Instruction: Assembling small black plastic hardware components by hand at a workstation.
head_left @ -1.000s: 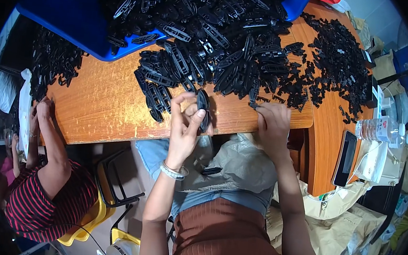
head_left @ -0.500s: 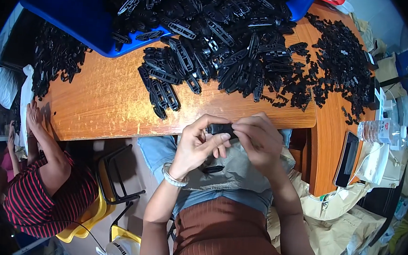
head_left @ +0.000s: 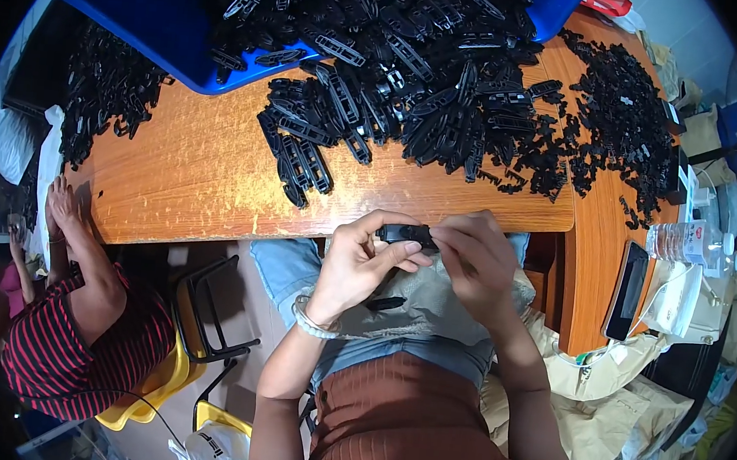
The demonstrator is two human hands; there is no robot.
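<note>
A small black oblong plastic part (head_left: 405, 233) is held level between my hands, just off the table's front edge. My left hand (head_left: 364, 260) grips its left end between thumb and fingers. At its right end the fingertips of my right hand (head_left: 478, 255) are pinched together; whether a smaller piece sits between them is hidden. Below, on the grey cloth (head_left: 432, 301) over my lap, lies another black part (head_left: 384, 304). Beyond my hands, long black plastic parts (head_left: 308, 168) with open slots are heaped on the wooden table (head_left: 189, 179).
A blue bin (head_left: 133, 12) spills black parts at the back. Small black pieces (head_left: 620, 112) cover the right side, near a phone (head_left: 626, 290) and a plastic bottle (head_left: 687, 240). At left, a person in a striped top (head_left: 91, 342) sits beside another black heap (head_left: 109, 89).
My head view has shifted slightly. The black part has turned a little between my hands, and my right fingertips have moved slightly right along its end.
</note>
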